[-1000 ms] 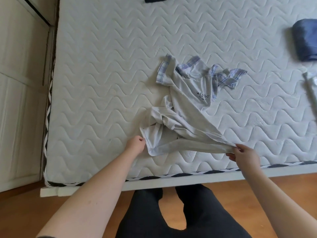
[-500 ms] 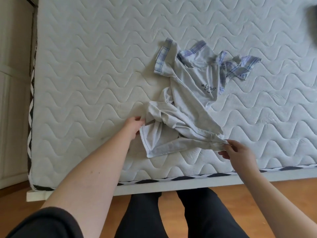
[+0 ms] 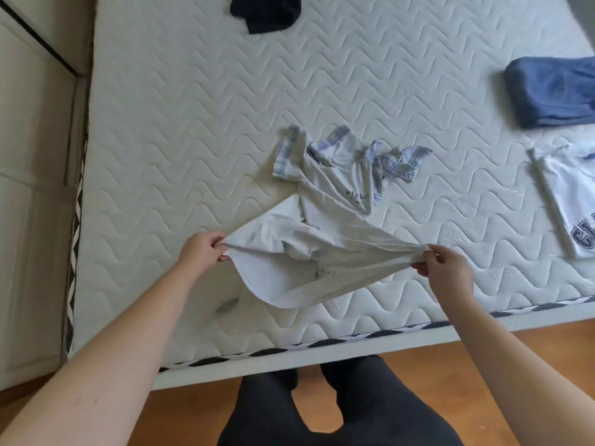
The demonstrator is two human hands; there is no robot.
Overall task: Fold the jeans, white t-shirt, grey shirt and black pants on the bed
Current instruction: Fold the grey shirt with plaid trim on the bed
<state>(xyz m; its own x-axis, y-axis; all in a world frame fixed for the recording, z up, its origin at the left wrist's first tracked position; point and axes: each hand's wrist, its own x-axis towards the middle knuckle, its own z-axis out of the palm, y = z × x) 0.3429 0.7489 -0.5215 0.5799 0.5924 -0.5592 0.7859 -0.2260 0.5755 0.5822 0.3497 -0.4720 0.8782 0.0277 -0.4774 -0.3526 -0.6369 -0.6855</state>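
**Grey shirt hem pulled open, two garments done**

Spread wider since a second ago: hem of the pale grey shirt with blue plaid collar and cuffs, then bunched and twisted, now stretched taut between both hands and lifted slightly off the white quilted mattress. Left hand pinching the hem's left corner, fingers curled round the cloth; right hand pinching the right corner the same way. Collar and sleeves lying crumpled on the mattress well beyond both hands.

Already folded, by the look of it: blue denim jeans, far beyond the right hand, and the white t-shirt with dark block lettering, off to the right of that hand, partly cut off by the frame edge.

Left to do, judging from this: flatten and fold the grey shirt, then deal with the dark, loosely heaped black pants, far ahead of the left hand at the top edge. Roughly halfway through.
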